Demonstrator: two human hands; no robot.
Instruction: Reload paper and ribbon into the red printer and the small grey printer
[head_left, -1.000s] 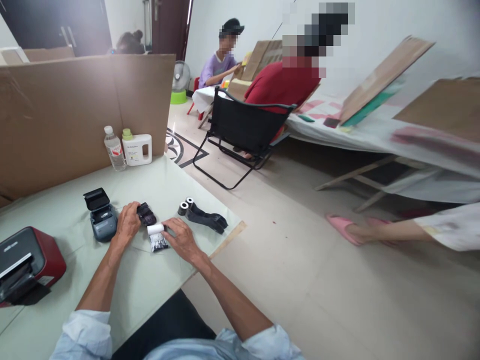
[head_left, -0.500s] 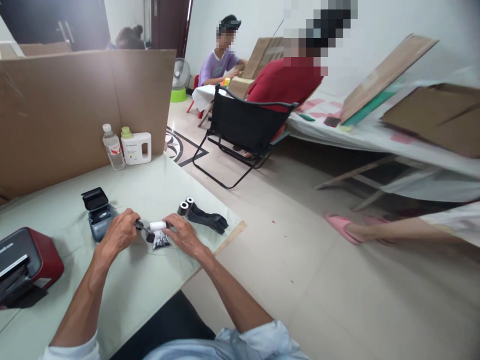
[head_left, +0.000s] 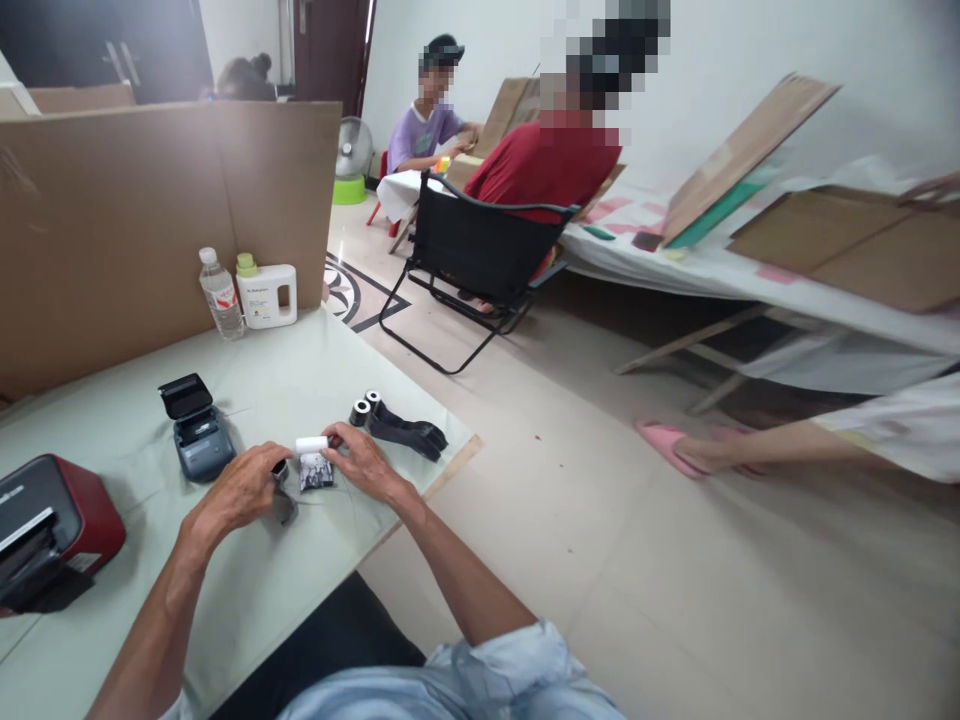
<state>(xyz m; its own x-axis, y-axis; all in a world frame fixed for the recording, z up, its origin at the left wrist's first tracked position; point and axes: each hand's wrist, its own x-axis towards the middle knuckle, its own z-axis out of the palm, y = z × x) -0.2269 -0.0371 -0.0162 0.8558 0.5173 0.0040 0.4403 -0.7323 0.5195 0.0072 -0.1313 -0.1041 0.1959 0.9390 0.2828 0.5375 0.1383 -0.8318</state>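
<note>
My right hand (head_left: 361, 460) pinches the right end of a small white roll (head_left: 311, 444). A strip printed in black and white (head_left: 316, 471) lies just below that roll. My left hand (head_left: 241, 485) has its fingers closed round a small dark roll (head_left: 280, 470), partly hidden by them, and a loose piece of dark film (head_left: 283, 506) trails from it onto the table. Behind my left hand is a small grey-blue device (head_left: 202, 452) with its black lid raised, probably a label printer. Beyond my right hand lie two small dark-wound rolls (head_left: 361, 411) with black strips (head_left: 409, 432).
At the left stands a red and black machine (head_left: 86, 510). A water bottle (head_left: 222, 298) and a white jug (head_left: 268, 298) stand before a cardboard panel (head_left: 150, 220). The table's edge (head_left: 457, 465) runs close by my right hand. Other people sit beyond, near a black folding chair (head_left: 487, 240).
My left hand has drawn the dark roll and film left and down, off the printed strip, which now shows more fully. My right hand keeps the white roll. The view has shifted slightly.
</note>
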